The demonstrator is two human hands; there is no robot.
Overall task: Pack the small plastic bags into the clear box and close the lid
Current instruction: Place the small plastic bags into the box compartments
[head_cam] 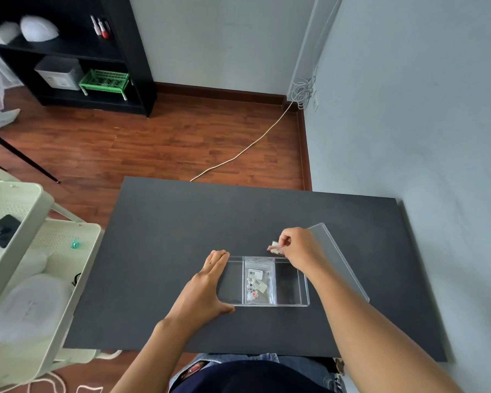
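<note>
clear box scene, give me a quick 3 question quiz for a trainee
1. True or false: the lid is already on the clear box.
2. Which part of the box holds a small plastic bag? A) left B) middle C) right
3. Fill in: the right hand pinches a small ____ above the box's far edge, while the left hand rests flat against the box's left side.

Key: 1 false, the lid lies on the table to the right of the box. 2 B. 3 bag.
</note>
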